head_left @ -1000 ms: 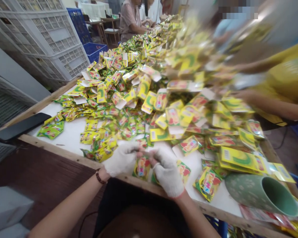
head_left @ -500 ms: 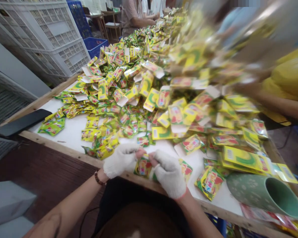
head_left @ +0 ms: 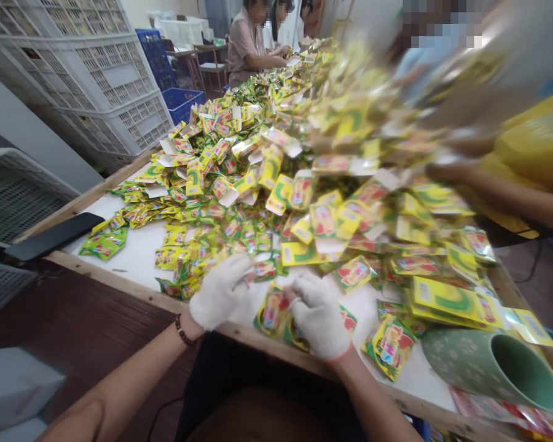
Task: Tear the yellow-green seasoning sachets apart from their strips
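Observation:
My right hand (head_left: pixel 320 316), in a white knit glove with bare fingertips, pinches the upper edge of a green and yellow candy packet (head_left: pixel 273 308) at the table's front edge. Another packet (head_left: pixel 297 334) lies partly under this hand. My left hand (head_left: pixel 223 291), gloved the same way, is beside the small packets, apart from the pinched one. Its fingers are loosely bent and slightly blurred, with nothing visible in them. A small green packet (head_left: pixel 265 268) lies just beyond its fingertips. To the right of my right hand rests a larger packet (head_left: pixel 389 347).
Yellow and green cartons (head_left: pixel 325 221) and small packets (head_left: pixel 203 230) heap across the table. A green flowered cup (head_left: pixel 465 359) lies sideways at right. A dark flat object (head_left: pixel 55 236) sits on the left edge. White crates (head_left: pixel 120 92) stand left. A co-worker's blurred arm (head_left: pixel 498 190) reaches in from the right.
My left hand has let go of the packet and drawn away from it toward the small packets. My right hand keeps hold of the packet. The camera view has tilted slightly upward.

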A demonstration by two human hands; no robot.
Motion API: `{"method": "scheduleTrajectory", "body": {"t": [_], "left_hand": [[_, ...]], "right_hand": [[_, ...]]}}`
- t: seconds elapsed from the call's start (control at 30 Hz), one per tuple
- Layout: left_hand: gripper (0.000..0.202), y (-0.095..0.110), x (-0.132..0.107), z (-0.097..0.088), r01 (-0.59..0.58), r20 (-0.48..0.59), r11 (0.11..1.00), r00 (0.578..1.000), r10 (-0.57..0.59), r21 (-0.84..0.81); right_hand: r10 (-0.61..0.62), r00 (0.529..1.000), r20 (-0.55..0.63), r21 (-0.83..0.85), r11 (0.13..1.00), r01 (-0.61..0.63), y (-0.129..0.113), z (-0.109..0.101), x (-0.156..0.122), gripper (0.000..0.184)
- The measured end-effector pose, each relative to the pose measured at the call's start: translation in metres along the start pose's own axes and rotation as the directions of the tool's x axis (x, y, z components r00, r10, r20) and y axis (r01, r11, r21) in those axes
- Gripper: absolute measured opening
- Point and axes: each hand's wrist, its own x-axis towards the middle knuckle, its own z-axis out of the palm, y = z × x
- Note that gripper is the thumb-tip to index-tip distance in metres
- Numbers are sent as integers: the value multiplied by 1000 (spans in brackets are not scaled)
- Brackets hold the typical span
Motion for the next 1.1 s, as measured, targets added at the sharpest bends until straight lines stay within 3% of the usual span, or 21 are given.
{"method": "scheduleTrajectory", "body": {"t": [0.1,0.2,0.27,0.37,0.53,0.6,0.7,0.83,0.9,1.1], "left_hand": [[18,-18,19,-13,167,46,936,981,-190,309],[13,-30,34,-22,209,118,823,942,-316,529],[16,-33,40,-23,220,171,813,917,-361,539],[16,-35,42,-18,247,228,833,888,-399,496],[14,-39,35,-14,320,193,863,888,-417,392],[11,-37,30,-16,365,162,876,889,-428,314],[7,-26,23,-23,420,139,907,898,-418,19],[13,3,16,-28,435,294,841,890,-348,-321],[17,17,13,-24,468,367,751,875,-316,-466],[28,39,9,4,536,360,363,817,-450,-763]], "right_hand": [[-35,998,57,-213,976,46,-5,-2,20,24],[35,973,228,-306,951,38,-15,9,42,11],[104,952,290,-344,939,2,-21,21,53,17],[140,946,292,-340,940,-34,-23,34,62,21],[126,954,273,-240,969,-60,-7,34,61,20],[85,958,274,-147,988,-46,-1,28,58,18],[-2,976,217,149,988,-32,2,18,49,13],[23,985,170,452,887,-99,-1,11,34,16],[55,977,207,521,839,-157,-1,11,26,16],[167,975,146,553,804,-220,11,8,13,13]]}}
